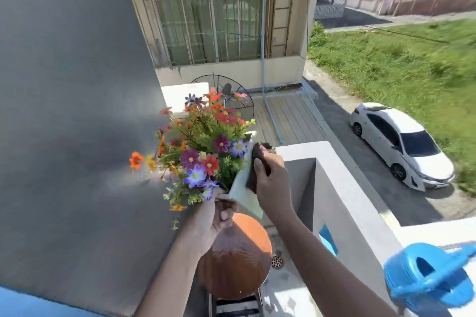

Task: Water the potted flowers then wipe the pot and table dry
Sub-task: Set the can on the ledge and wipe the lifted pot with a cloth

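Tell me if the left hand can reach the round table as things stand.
Probably not yet: the left hand holds the flower pot lifted over the round table, so it is occupied.

The pot [240,185] hangs above the round surface [239,265], flowers [201,152] in it. A cloth [258,162] lies against its right side. A watering can [430,275] sits on the ledge [360,203], far right.
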Tool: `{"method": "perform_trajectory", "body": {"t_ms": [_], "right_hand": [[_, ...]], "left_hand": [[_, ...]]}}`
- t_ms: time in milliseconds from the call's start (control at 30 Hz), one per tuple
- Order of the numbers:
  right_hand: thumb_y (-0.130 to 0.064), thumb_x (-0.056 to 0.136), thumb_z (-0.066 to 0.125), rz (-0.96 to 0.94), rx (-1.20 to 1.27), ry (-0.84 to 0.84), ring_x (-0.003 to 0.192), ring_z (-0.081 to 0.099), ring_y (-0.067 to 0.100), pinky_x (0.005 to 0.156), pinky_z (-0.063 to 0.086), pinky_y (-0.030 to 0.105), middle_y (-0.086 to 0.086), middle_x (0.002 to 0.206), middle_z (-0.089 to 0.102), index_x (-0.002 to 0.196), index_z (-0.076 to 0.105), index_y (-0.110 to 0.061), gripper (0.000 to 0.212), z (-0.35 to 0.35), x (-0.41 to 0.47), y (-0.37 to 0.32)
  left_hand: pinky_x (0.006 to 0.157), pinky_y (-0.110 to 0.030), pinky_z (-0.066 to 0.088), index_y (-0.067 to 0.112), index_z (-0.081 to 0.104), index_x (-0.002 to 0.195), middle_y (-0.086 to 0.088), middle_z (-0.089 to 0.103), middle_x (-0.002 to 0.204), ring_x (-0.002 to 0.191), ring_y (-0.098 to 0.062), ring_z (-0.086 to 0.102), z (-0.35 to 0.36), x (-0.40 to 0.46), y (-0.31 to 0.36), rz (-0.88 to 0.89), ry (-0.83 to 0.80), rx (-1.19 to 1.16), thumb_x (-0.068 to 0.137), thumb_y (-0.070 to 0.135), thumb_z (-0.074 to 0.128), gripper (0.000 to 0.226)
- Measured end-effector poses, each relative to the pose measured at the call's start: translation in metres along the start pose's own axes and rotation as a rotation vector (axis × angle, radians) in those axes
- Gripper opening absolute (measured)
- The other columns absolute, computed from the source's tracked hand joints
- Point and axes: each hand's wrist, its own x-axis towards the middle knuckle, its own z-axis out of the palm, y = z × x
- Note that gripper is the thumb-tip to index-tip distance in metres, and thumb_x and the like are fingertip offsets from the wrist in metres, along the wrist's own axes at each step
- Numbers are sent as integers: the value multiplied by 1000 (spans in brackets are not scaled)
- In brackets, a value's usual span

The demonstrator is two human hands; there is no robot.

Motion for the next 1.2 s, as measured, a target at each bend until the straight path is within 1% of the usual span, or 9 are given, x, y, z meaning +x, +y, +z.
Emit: {"method": "perform_trajectory", "body": {"t_ms": [67, 200, 333, 500, 567, 700, 900, 1033, 1200], "right_hand": [[-3, 98, 51, 77, -84, 23, 111, 52, 16, 90, 26, -3, 11, 122, 57, 126, 63, -4, 30, -1, 4, 23], [0, 94, 39, 245, -27, -105, 60, 46, 12, 54, 42, 19, 9, 88, 46, 93, 62, -5, 23, -4, 6, 43], [-9, 94, 46, 142, -72, -61, 94, 52, 15, 83, 38, 24, 3, 105, 56, 116, 66, -5, 30, 9, 22, 23], [-9, 99, 51, -6, 24, -109, 81, 48, -3, 77, 39, 21, -10, 92, 53, 112, 64, -19, 21, 20, 6, -6], [-7, 99, 52, -78, 11, -124, 99, 51, -7, 88, 39, 16, -9, 103, 54, 121, 62, -15, 26, 18, -18, -5], [-13, 98, 49, -58, 61, -164, 107, 56, 10, 94, 42, 15, 2, 111, 54, 138, 54, -12, 40, 18, -56, 8], [-7, 100, 48, 8, 12, -67, 73, 53, 1, 72, 41, 20, -2, 83, 54, 98, 63, -16, 18, 18, 4, 5], [-7, 94, 44, 104, -3, -33, 85, 49, 11, 84, 38, 29, 1, 98, 46, 96, 65, -32, 32, 18, 50, 27], [-4, 98, 50, 145, -90, -55, 117, 45, 8, 94, 24, -2, 12, 130, 51, 135, 56, -4, 38, 8, 30, 45]], "left_hand": [[35, -18, 23, 10, 51, 68, -12, 52, 59, 35, -8, 34, -6, 0, -1, -10, -23, -5, 98, 12, 35, 34], [37, -20, 24, 8, 51, 72, -11, 52, 60, 36, -9, 36, -18, 5, 0, -31, -37, 41, 97, 11, 36, 30], [37, -19, 26, 7, 50, 78, -10, 55, 59, 37, -8, 37, -23, 12, -3, -6, -16, 90, 100, 10, 32, 29], [37, -21, 25, 6, 49, 81, -11, 56, 59, 38, -9, 35, -19, 23, -1, 17, 47, 100, 98, 13, 34, 24], [37, -21, 25, 9, 46, 78, -12, 55, 61, 39, -11, 34, -19, 28, 3, 11, 64, 73, 97, 13, 36, 22], [38, -21, 27, 7, 48, 89, -7, 56, 58, 38, -10, 36, -21, 36, -1, 15, 82, 111, 97, 15, 38, 15], [39, -20, 26, 11, 50, 78, -13, 54, 67, 38, -9, 37, -8, 27, -6, 33, 74, 99, 99, 10, 33, 27], [39, -21, 26, 9, 53, 71, -12, 57, 60, 39, -10, 36, -3, 24, -3, 41, 53, 105, 97, 9, 35, 32], [37, -20, 27, 7, 50, 75, -12, 55, 61, 38, -10, 36, -2, 27, 4, 45, 37, 50, 98, 11, 36, 27]]}}
